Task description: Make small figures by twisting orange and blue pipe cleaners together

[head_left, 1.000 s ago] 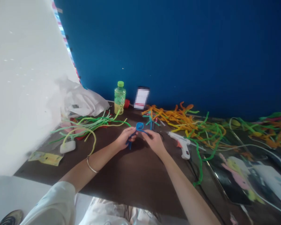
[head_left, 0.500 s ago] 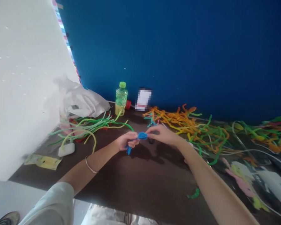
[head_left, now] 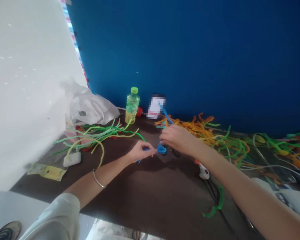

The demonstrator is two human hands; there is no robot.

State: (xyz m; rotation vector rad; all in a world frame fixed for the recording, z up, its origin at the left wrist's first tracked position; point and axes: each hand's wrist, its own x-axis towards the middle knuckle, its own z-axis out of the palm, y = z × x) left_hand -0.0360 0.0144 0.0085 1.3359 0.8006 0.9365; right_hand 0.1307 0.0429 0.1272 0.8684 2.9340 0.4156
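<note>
White plastic bag sat crumpled at the far left of the dark table, beside a loose spread of green pipe cleaners, with a white bar and a yellow packet nearer the edge. A green-capped plastic bottle stood before the blue wall. The left hand, a bangle on its wrist, pinched a blue pipe cleaner in its fingertips, the twisted piece sitting between both hands. The right hand curled over it, though whether it gripped could not be told. Orange pipe cleaners lay beyond, and a white glue gun showed just past the right forearm.
</note>
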